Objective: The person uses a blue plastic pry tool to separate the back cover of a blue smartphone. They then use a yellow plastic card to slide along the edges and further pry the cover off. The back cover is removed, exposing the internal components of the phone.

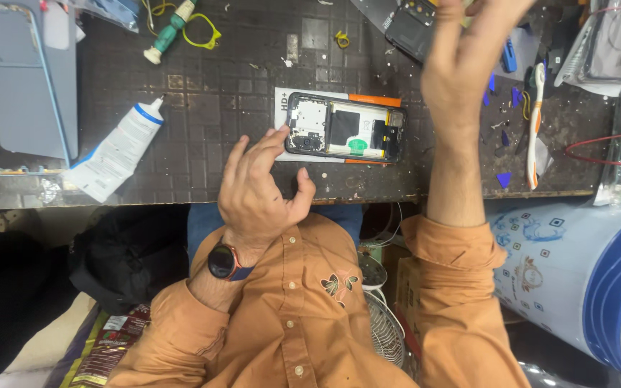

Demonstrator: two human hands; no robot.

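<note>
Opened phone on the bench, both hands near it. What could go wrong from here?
1. The opened black phone with its back cover off has bare boards exposed; the left hand hovers beside its camera end, so a brush may disturb parts.
2. The right hand is raised empty over a second dark phone; a careless drop might knock it.
3. The white glue tube with blue band lies close to the dark tiled bench's front edge and might roll off.
</note>
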